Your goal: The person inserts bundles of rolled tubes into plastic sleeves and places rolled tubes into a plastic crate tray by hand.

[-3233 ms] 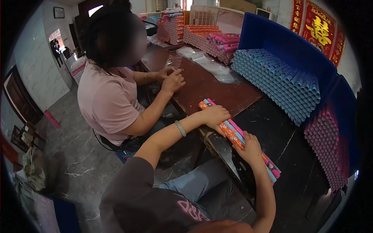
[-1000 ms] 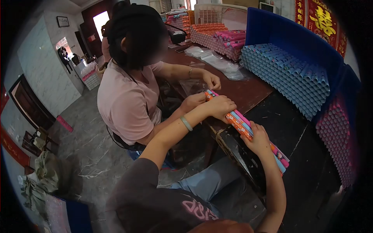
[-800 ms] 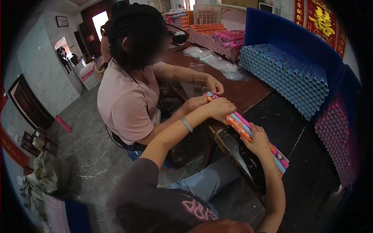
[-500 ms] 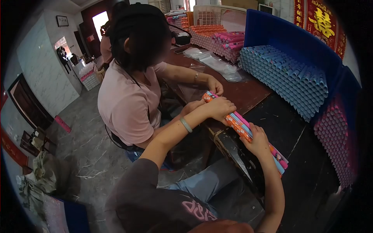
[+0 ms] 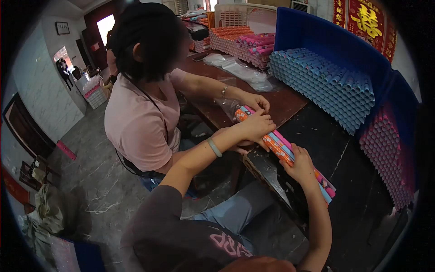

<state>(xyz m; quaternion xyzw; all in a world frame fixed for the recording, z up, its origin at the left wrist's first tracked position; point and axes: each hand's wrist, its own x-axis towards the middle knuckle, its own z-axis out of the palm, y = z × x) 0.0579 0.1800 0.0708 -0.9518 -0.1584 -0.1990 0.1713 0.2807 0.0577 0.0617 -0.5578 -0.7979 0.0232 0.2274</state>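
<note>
A bundle of patterned paper tubes [image 5: 277, 147], in orange, light blue and pink, lies slanting over the dark table edge. My left hand [image 5: 257, 127] is wrapped over its upper part, fingers closed. Lower down, my right hand [image 5: 299, 163] grips the same bundle, with the blue and pink ends sticking out below it. At the far end, a co-worker's hand [image 5: 256, 101] is beside the tube tips, by a clear plastic bag [image 5: 227, 107]. The co-worker's other hand [image 5: 238, 144] is partly hidden behind my left forearm.
Light blue tubes [image 5: 321, 86] are stacked in a blue bin [image 5: 333, 41] at the back right. Pink tubes [image 5: 385, 154] fill another at the right. Clear bags [image 5: 242, 70] lie on the brown table [image 5: 290, 102]. The co-worker [image 5: 140, 118] sits close on my left.
The co-worker's lower hand has drawn back from the tubes toward the table edge, and clear plastic now shows around the far end. My hands keep their hold; the view has shifted slightly.
</note>
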